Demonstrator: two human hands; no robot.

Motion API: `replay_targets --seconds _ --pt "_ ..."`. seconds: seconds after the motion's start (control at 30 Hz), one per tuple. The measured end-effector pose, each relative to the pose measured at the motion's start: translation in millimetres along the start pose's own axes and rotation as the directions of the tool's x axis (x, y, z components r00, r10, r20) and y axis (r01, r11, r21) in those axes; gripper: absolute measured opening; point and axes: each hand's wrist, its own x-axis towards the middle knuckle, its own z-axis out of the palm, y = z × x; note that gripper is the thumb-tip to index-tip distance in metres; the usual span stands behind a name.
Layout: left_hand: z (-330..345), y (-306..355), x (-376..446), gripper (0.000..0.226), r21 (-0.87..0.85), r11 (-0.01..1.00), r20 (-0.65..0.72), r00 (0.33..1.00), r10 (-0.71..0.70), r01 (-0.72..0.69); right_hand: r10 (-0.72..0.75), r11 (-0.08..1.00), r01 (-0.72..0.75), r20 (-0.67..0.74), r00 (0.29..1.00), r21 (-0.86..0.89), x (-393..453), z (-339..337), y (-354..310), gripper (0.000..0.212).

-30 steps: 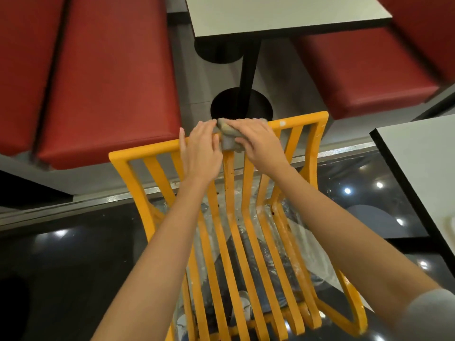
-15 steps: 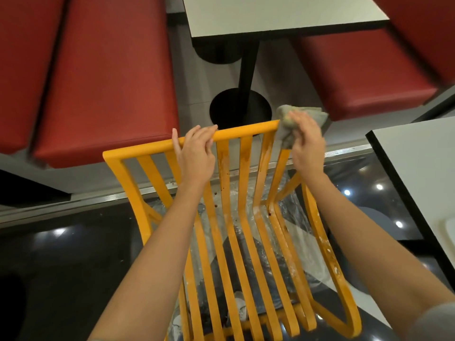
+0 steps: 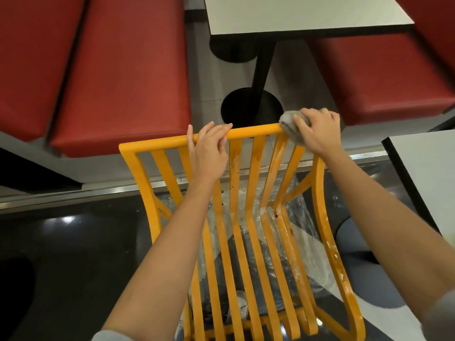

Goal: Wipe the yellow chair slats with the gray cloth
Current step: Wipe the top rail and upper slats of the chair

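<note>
The yellow chair (image 3: 248,217) stands with its slatted back towards the person, its top rail (image 3: 253,131) running level between both hands. The left hand (image 3: 209,153) holds the rail near its middle, fingers (image 3: 219,130) curled over the top edge and close together. The right hand (image 3: 317,131) grips the gray cloth (image 3: 290,127), bunched into a wad, and presses it onto the rail's right end, just above the outermost slats (image 3: 278,166); its fingers are curled round the cloth. Pale smears show on the right-hand slats lower down. Beyond the chair are red bench seats (image 3: 118,77) and a gray tabletop (image 3: 302,13) on a black pedestal (image 3: 263,60)
</note>
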Motion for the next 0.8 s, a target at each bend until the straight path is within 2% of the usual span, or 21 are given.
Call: replay_targets --seconds 0.07,0.17,0.23,0.27,0.33,0.4,0.47,0.5,0.6,0.67,0.7,0.73,0.8 --pt "1.8 1.2 0.0 0.036 0.002 1.0 -0.01 1.0 -0.005 0.005 0.026 0.998 -0.025 0.029 0.999 -0.05 7.1 10.1 -29.1 0.036" --pt "2.4 -1.5 0.6 0.036 0.026 1.0 -0.01 1.0 0.006 -0.006 -0.181 0.982 0.181 0.004 0.983 0.047 -16.7 28.9 -63.6 0.032" --pt "2.1 -3.1 0.8 0.036 0.031 0.999 -0.008 1.0 0.006 -0.006 -0.32 0.947 0.32 0.012 0.947 -0.007 -38.5 32.8 -51.1 0.038" --pt "2.0 -2.7 0.7 0.036 0.028 1.0 -0.009 1.0 0.002 -0.002 -0.329 0.943 0.33 0.022 0.944 -0.05 -43.8 30.1 -35.8 0.045" --pt "1.4 -0.1 0.6 0.036 0.022 1.0 -0.012 1.0 -0.011 0.011 -0.233 0.969 0.231 -0.016 0.972 -0.093 -44.2 20.8 -4.3 0.049" --pt "1.6 3.2 0.5 0.036 0.019 0.999 -0.015 0.999 -0.028 0.028 -0.064 0.996 0.058 -0.096 0.993 -0.063 -34.9 12.4 8.9 0.044" --pt "2.9 6.4 -0.1 0.036 0.009 0.999 -0.023 0.998 -0.051 0.051 0.089 0.996 -0.087 -0.105 0.991 0.021 -19.3 12.0 -6.8 0.05" --pt "3.8 7.4 -0.4 0.037 0.003 0.998 -0.026 0.998 -0.06 0.06 0.104 0.994 -0.1 -0.083 0.991 0.052 -14.6 13.6 -23.2 0.051" --pt "3.3 5.6 -0.3 0.037 0.007 0.999 -0.026 0.998 -0.052 0.052 -0.106 0.991 0.109 -0.041 0.993 0.078 -24.7 32.4 -69.9 0.042" --pt "1.0 2.5 0.1 0.037 0.025 0.999 -0.011 1.0 -0.029 0.029 -0.257 0.966 0.256 -0.055 0.965 -0.015 -38.7 41.9 -71.0 0.04" --pt "-0.1 1.6 0.4 0.036 0.03 0.999 -0.004 1.0 -0.019 0.019 -0.286 0.956 0.28 -0.059 0.956 -0.092 -41.0 41.8 -60.0 0.041" --pt "-1.1 1.4 0.4 0.036 0.028 1.0 0.001 1.0 -0.014 0.014 -0.261 0.957 0.248 -0.071 0.963 -0.151 -41.0 38.3 -45.8 0.042" --pt "-0.6 2.6 0.1 0.035 0.006 1.0 0.004 1.0 -0.02 0.02 -0.113 0.981 0.088 -0.139 0.984 -0.175 -35.2 27.2 -17.1 0.041"
